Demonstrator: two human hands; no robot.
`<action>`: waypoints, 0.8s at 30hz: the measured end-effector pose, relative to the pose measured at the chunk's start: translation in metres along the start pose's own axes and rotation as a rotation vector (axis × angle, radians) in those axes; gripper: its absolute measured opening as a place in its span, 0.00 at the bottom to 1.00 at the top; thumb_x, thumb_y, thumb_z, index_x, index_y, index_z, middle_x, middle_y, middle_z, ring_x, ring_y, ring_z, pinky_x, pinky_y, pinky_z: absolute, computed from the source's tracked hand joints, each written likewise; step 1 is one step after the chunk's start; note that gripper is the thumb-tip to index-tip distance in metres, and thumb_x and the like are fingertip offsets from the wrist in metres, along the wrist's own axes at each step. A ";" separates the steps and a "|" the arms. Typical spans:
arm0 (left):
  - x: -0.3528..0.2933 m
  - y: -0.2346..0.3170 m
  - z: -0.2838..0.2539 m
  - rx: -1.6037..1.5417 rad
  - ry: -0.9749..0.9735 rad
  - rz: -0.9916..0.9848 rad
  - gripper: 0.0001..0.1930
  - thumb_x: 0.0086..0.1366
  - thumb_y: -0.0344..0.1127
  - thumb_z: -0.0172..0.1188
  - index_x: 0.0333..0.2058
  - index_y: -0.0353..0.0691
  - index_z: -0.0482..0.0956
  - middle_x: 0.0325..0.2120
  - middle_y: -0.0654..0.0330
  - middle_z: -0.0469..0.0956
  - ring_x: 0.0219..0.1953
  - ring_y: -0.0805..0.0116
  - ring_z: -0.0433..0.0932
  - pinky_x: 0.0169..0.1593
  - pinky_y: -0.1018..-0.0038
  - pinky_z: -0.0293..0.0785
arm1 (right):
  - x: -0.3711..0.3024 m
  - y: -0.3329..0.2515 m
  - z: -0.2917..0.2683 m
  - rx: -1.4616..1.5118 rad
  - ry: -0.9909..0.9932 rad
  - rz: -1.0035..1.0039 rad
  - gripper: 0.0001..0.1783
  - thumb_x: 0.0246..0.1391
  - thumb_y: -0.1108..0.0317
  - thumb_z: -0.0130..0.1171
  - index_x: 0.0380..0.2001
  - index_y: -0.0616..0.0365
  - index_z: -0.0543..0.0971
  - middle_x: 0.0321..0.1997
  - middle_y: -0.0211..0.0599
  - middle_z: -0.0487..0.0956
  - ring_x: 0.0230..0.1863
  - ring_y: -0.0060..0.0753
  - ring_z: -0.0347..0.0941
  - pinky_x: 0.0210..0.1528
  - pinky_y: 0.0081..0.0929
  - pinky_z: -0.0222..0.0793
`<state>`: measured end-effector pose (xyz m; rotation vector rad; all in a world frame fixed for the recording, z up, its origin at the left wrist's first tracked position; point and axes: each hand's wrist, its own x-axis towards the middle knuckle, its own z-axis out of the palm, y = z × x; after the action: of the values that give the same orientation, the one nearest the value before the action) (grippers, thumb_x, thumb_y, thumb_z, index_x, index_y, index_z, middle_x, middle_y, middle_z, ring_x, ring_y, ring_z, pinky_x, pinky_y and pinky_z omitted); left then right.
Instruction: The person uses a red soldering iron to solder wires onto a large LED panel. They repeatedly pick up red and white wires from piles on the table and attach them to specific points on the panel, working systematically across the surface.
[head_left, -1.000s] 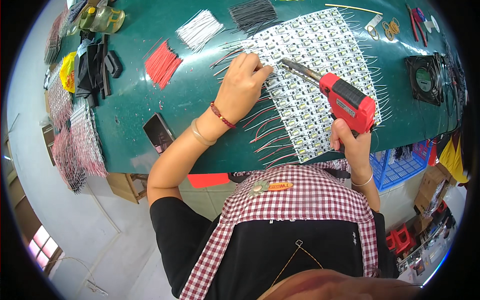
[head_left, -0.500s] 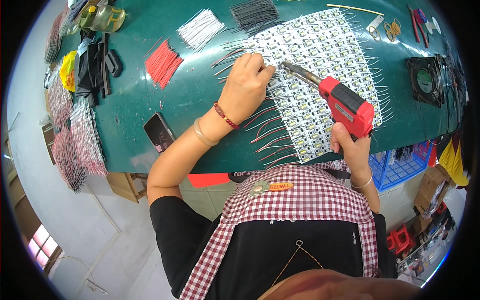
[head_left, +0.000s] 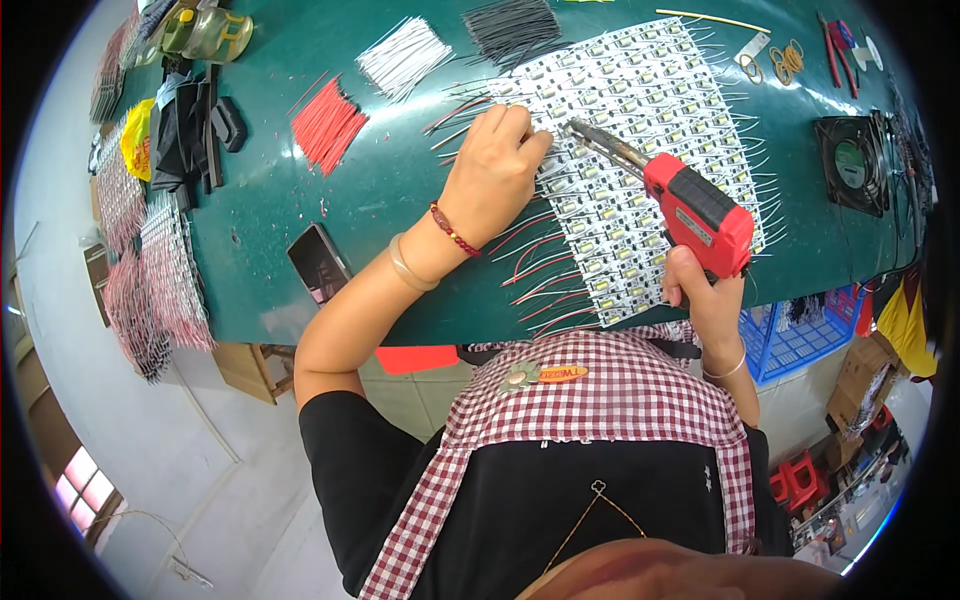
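Right fingers [head_left: 684, 268] clasp a red soldering gun [head_left: 705, 212], its tip over LED boards [head_left: 650, 95] on the green desk [head_left: 395, 180]; left fingers [head_left: 533, 152] bunch at the boards' left edge, any grip too hidden to tell. Soldering seems in hand, the next move calling for a steady tip.

This is an electronics workshop: on a green worktable [head_left: 250, 280] lies a sheet of white circuit boards [head_left: 640, 90], with a red soldering gun [head_left: 700, 212] over it, bundles of red wires [head_left: 329, 126], white wires [head_left: 404, 58] and black wires [head_left: 511, 30] toward the far left, more wired boards [head_left: 170, 265] leftmost, and a blue crate [head_left: 800, 348] below the near right edge
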<state>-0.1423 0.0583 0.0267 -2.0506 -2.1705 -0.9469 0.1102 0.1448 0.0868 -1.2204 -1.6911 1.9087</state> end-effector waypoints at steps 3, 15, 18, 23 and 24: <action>0.000 0.000 -0.001 0.003 -0.002 -0.002 0.12 0.46 0.19 0.57 0.32 0.35 0.81 0.24 0.57 0.67 0.30 0.60 0.69 0.36 0.68 0.68 | -0.001 -0.001 -0.004 -0.057 -0.048 -0.023 0.12 0.62 0.66 0.53 0.35 0.68 0.73 0.15 0.30 0.69 0.15 0.20 0.65 0.20 0.20 0.63; 0.002 0.002 -0.010 0.075 0.053 0.015 0.11 0.48 0.21 0.59 0.32 0.40 0.81 0.26 0.60 0.70 0.32 0.62 0.70 0.37 0.68 0.66 | -0.014 0.002 -0.009 0.122 -0.032 -0.021 0.17 0.61 0.66 0.55 0.46 0.70 0.70 0.16 0.31 0.69 0.14 0.21 0.64 0.20 0.22 0.64; -0.005 0.014 -0.012 0.010 0.030 0.034 0.09 0.51 0.25 0.56 0.33 0.38 0.79 0.28 0.59 0.68 0.34 0.62 0.68 0.38 0.69 0.65 | -0.017 0.003 -0.009 0.174 -0.012 0.004 0.08 0.59 0.70 0.58 0.34 0.65 0.74 0.16 0.29 0.71 0.15 0.20 0.67 0.19 0.21 0.65; -0.016 0.013 0.001 -0.025 -0.011 0.000 0.11 0.50 0.23 0.57 0.35 0.38 0.80 0.28 0.59 0.68 0.33 0.62 0.68 0.38 0.68 0.65 | -0.021 0.009 -0.011 0.136 -0.032 0.028 0.08 0.59 0.70 0.58 0.35 0.65 0.73 0.17 0.29 0.72 0.15 0.19 0.67 0.19 0.20 0.65; -0.015 0.014 0.001 -0.024 -0.006 -0.011 0.13 0.49 0.22 0.58 0.35 0.38 0.80 0.27 0.59 0.69 0.32 0.62 0.69 0.38 0.69 0.66 | -0.021 0.010 -0.011 0.138 -0.029 0.033 0.08 0.58 0.70 0.59 0.35 0.65 0.74 0.18 0.29 0.72 0.15 0.18 0.67 0.19 0.20 0.64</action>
<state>-0.1271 0.0444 0.0256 -2.0566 -2.1863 -0.9747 0.1338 0.1350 0.0860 -1.1805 -1.5338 2.0349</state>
